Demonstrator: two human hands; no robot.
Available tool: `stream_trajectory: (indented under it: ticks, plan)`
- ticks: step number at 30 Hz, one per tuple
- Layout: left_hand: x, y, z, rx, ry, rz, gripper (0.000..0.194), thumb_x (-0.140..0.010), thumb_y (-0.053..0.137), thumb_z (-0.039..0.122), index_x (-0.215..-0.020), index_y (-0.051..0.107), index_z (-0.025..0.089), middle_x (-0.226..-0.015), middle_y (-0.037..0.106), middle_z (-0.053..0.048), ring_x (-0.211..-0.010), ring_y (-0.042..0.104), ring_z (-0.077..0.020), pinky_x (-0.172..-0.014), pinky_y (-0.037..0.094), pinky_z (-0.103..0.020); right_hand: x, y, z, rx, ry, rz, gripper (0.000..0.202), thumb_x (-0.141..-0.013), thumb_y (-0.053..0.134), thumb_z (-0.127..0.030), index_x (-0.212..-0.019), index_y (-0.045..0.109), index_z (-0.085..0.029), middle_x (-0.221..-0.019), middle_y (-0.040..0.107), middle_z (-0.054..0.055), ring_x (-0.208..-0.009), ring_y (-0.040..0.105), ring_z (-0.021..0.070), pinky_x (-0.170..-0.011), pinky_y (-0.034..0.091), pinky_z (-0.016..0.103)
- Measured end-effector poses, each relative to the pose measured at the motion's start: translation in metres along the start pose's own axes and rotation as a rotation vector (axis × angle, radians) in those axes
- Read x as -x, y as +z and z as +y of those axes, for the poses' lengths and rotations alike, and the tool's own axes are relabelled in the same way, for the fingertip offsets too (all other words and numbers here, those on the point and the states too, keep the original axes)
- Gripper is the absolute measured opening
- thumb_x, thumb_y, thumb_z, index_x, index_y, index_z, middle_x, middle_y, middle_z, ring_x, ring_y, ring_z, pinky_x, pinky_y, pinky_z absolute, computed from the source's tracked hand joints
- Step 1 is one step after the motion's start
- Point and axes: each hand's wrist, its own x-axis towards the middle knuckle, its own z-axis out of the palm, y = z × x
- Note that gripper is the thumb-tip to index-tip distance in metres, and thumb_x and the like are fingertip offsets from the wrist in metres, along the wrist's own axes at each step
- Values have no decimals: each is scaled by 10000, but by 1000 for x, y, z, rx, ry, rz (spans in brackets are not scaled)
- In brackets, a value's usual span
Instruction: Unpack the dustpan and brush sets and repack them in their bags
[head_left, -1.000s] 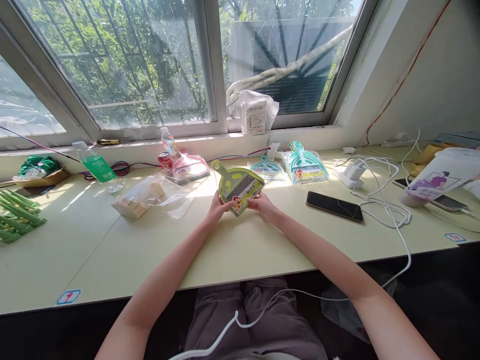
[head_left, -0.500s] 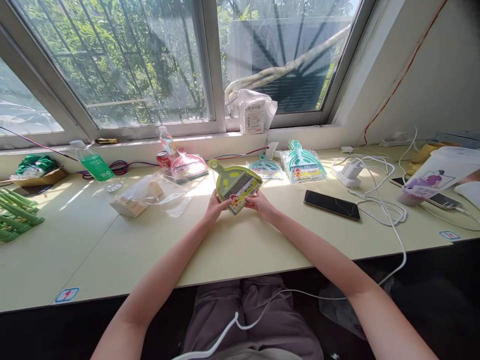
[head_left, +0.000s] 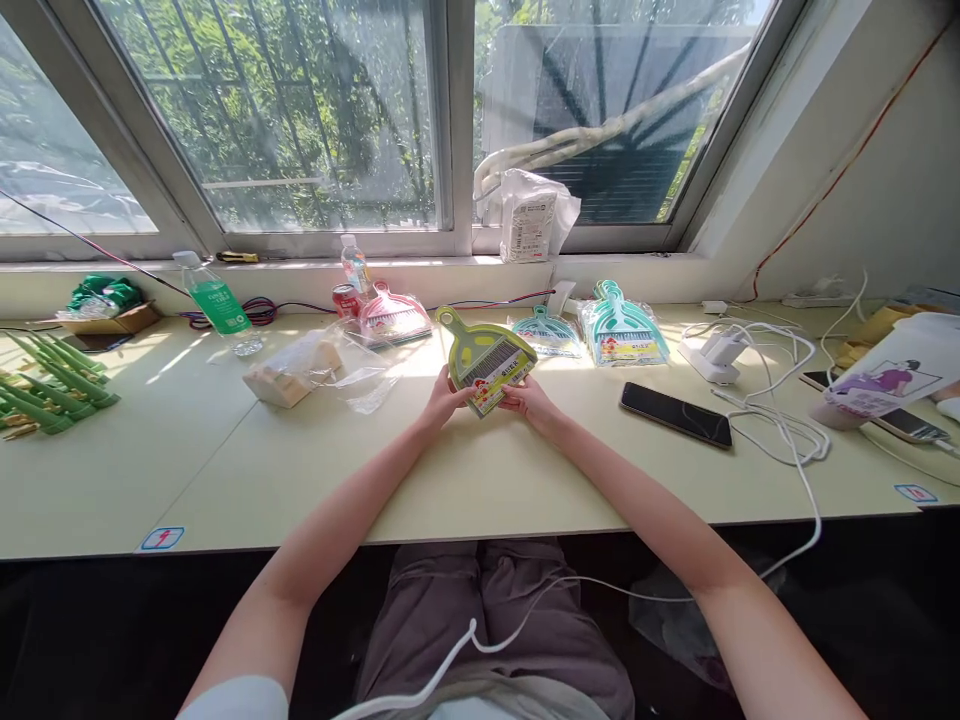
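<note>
Through the head camera I have left hand [head_left: 442,402] and right hand [head_left: 534,403] clamped on the near end of the yellow-green dustpan set [head_left: 489,362], mid-scene. It looks like a two-handed hold; moving it calls for both grips. Far left, a cardboard box [head_left: 133,321] contains green cloth-like material [head_left: 109,293].

Window [head_left: 397,150], grey frame [head_left: 456,120], trees [head_left: 322,130] outside. Directly under window: wht sill [head_left: 420,269], then pale-yellow table [head_left: 487,490]. R of window: wht wall [head_left: 892,230], shaded. Sun patches [head_left: 420,372] on table nr window, dimmer farther out.
</note>
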Motion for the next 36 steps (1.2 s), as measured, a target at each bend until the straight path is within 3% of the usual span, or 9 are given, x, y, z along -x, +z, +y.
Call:
stream_trajectory:
  ticks: [9,16,20,22,24,26,29,33,36]
  plan:
    - [-4,1,-1,32,29,-32,770,-596,847,443,-1210,449,199,-1217,642,-127,-1124,611,-343,-774,577,-444,2,0,0,2,-52,29,337,-774,704,-208,-1056,521,-239,-1093,708,25,-783,739,186,-832,626,415]
    - [-5,0,-4,-35,57,-94,791,-674,796,486,-1310,417,209,-1279,608,-144,-1145,596,-342,-834,558,-465,4,4,1,-23,-101,64,378,-745,750,-206,-1051,527,-214,-986,733,32,-765,738,191,-776,633,371]
    - [-11,-18,-1,-428,183,-92,690,-859,567,551,-1429,367,216,-1462,457,-159,-1397,369,-342,-1109,352,-531,4,2,-2,-11,-112,109,376,-733,773,-207,-1025,536,-209,-946,735,32,-759,736,198,-794,629,396]
    - [-15,-40,2,-786,248,44,678,-893,504,538,-1468,349,214,-1554,323,-148,-1494,143,-327,-1189,166,-547,3,-1,-3,2,-110,128,354,-739,767,-197,-1009,539,-205,-925,733,31,-740,732,194,-793,628,404]
    - [-18,-67,4,-1089,230,268,643,-914,472,468,-1475,354,176,-1568,282,-174,-1502,78,-335,-1184,100,-583,2,-4,-4,11,-104,147,314,-750,745,-172,-982,536,-201,-908,732,30,-717,727,186,-780,631,403]
    - [-19,-91,5,-1293,93,384,529,-923,431,333,-1416,450,141,-1502,379,-214,-1468,188,-362,-1144,172,-612,1,-5,-4,20,-91,163,283,-760,718,-144,-965,531,-199,-892,732,29,-704,725,184,-766,634,399]
    - [-18,-111,4,-1434,-86,314,386,-892,404,208,-1172,651,108,-1226,606,-241,-1253,490,-376,-1030,356,-563,2,-4,-4,43,-70,162,276,-771,689,-127,-988,534,-199,-893,734,31,-714,727,188,-768,634,401]
    - [-19,-102,6,-1408,103,66,323,-802,459,118,-966,729,183,-1016,704,-131,-1009,625,-277,-1054,359,-465,6,0,-7,66,-55,150,278,-778,676,-128,-1016,548,-197,-927,738,44,-750,733,195,-771,634,396]
    - [-18,-86,13,-1372,93,61,287,-725,479,65,-769,730,199,-847,714,-90,-904,637,-252,-1033,375,-436,7,1,-9,81,-25,155,279,-771,678,-119,-1010,556,-195,-933,742,49,-754,733,193,-760,636,381]
